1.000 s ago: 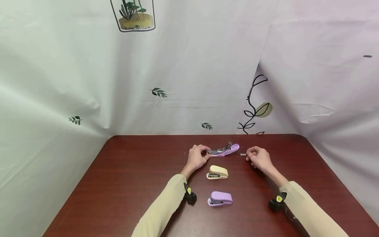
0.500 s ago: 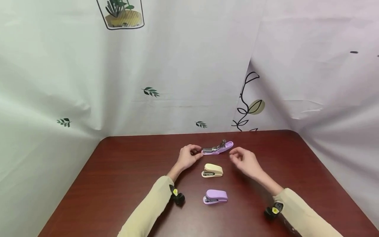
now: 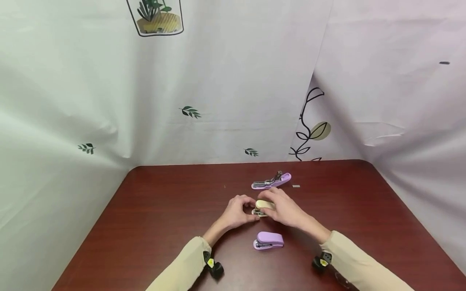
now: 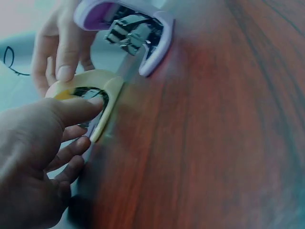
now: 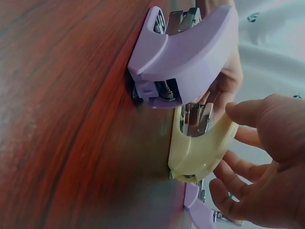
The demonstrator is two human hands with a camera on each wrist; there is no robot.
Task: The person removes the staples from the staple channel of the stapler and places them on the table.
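A cream stapler [image 3: 265, 205] stands on the table between both hands. My left hand [image 3: 236, 212] pinches the front of its base between thumb and fingers. From the right, my right hand [image 3: 285, 208] grips the upper arm, the thumb on its near side in the right wrist view. The stapler's metal front shows beneath the arm, in part hidden by the left thumb in the left wrist view. Just behind lies a purple stapler folded wide open [image 3: 271, 182], its metal magazine bare. A small strip of staples [image 3: 296, 186] rests to its right.
A closed purple stapler [image 3: 269, 239] stands nearer the body, in front of both hands. All sit on a dark red wooden table [image 3: 174, 210]. White printed cloth [image 3: 225, 81] hangs behind the table's far edge.
My left hand has left the opened purple stapler and come nearer to the cream one. The right hand let go of the staple strip and moved left onto the cream stapler.
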